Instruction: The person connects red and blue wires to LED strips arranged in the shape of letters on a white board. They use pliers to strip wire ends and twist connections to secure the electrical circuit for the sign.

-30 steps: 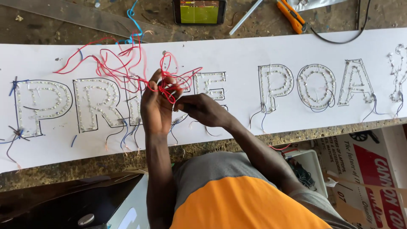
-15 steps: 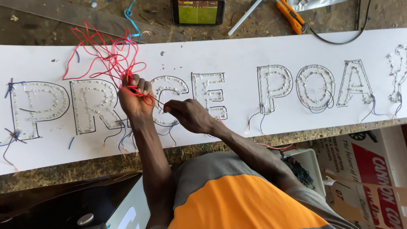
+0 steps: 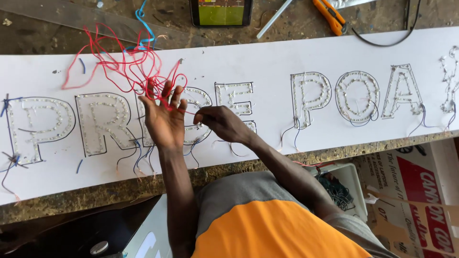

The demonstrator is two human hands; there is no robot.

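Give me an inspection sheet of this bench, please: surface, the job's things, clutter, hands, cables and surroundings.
Surface: speckled brown workbench, worn, under a long white signboard.
Job's things: tangled red wire looped through the fingers; outlined letters studded with small lights.
Clutter: orange-handled cutter, phone-like screen, metal rod.
Hands: left hand spread open, wire across the fingers; right hand pinching a strand.
Cables: blue and black leads trailing from the letters; black cable at the top.
Surroundings: white bin of parts, red-and-white cardboard box beside the bench.
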